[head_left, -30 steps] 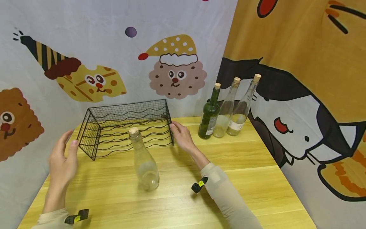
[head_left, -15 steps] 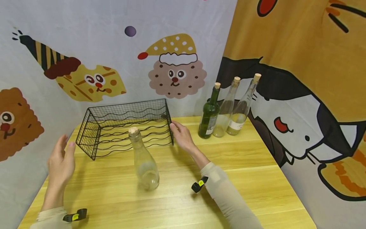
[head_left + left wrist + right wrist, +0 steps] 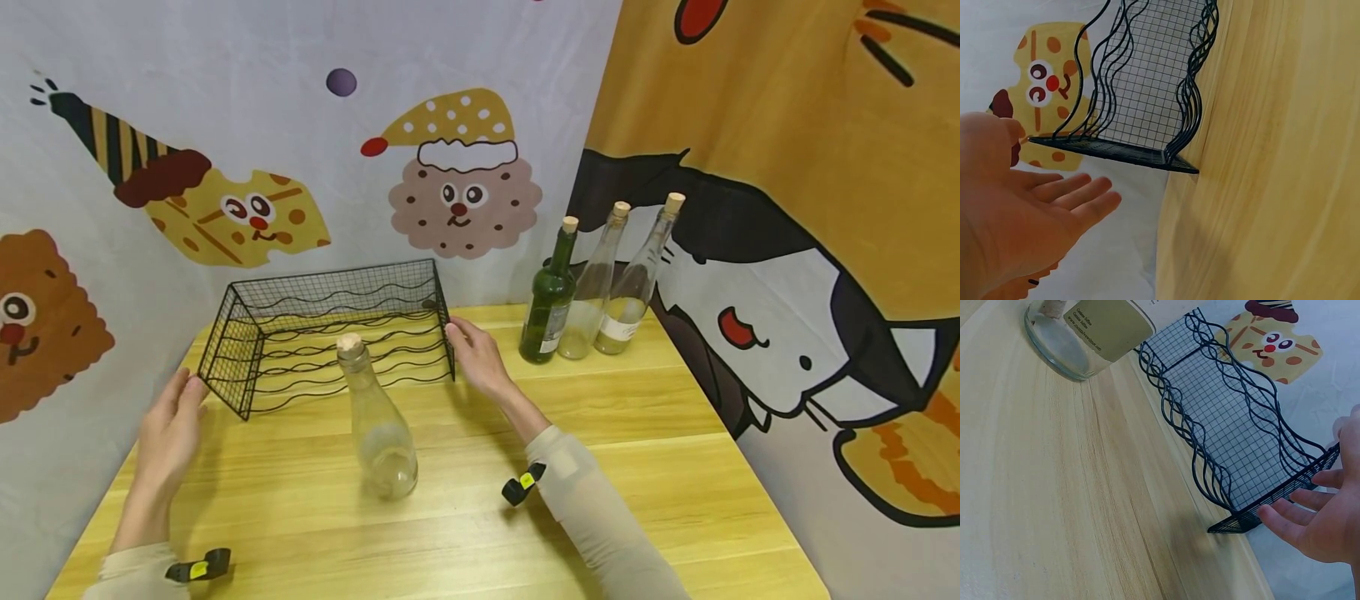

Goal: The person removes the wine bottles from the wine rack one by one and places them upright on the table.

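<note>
A black wire rack [image 3: 234, 358] with wavy rods and mesh walls stands at the back left of the table. My right hand [image 3: 478, 360] touches its right end, the fairly straight fingers [image 3: 1294, 512] lying along the outside of the mesh panel in the right wrist view. At the opposite end, my left hand [image 3: 168, 429] has its thumb close by the rack's front left corner. The left wrist view shows its fingers [image 3: 1094, 203] extended, palm turned toward the panel. In front of the rack, a clear corked bottle [image 3: 384, 442] stands upright on the table, with a label visible from the right wrist.
On the back right of the wooden table [image 3: 525, 542] stand a green corked bottle [image 3: 551, 304] and two clear corked bottles, a middle bottle [image 3: 588, 312] and a right bottle [image 3: 633, 304]. Cartoon-printed cloth walls [image 3: 262, 50] rise along the left, back and right.
My left hand first drew back slightly from the rack's left end, then came toward its front left corner, lower than before. The right hand, rack and bottles have stayed put.
</note>
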Motion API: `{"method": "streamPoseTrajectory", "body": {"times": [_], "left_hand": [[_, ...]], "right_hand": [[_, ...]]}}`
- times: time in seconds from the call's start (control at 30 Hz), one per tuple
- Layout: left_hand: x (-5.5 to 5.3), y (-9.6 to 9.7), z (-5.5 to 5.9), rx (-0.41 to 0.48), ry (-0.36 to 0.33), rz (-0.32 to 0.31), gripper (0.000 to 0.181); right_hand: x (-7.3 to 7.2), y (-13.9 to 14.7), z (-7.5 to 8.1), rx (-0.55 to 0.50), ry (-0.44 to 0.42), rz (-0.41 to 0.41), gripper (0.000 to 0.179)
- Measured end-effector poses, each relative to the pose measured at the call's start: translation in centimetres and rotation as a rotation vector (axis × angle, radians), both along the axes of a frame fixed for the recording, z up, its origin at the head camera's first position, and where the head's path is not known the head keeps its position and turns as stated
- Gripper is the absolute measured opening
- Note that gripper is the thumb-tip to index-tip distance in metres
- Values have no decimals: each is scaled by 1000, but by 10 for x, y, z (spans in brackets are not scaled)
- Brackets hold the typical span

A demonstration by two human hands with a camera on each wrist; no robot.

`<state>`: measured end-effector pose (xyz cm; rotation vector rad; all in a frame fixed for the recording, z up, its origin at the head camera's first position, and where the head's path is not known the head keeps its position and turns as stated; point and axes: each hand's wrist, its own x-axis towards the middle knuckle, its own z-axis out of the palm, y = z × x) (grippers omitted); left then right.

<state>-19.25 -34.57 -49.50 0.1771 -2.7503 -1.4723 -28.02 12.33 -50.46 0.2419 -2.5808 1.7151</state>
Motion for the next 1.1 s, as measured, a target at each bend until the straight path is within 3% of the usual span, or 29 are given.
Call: {"method": "streamPoseTrajectory", "body": {"times": [0.43, 0.73, 1.1], "left_hand": [[-4, 9, -5, 104, 17, -48, 75], [-5, 10, -8, 149, 35, -42, 72], [-7, 11, -9, 186, 9, -24, 71]], "right_hand": [[1, 0, 0, -7, -7, 7, 63], [1, 0, -1, -3, -4, 7, 63], [0, 0, -1, -5, -4, 5, 63]]}}
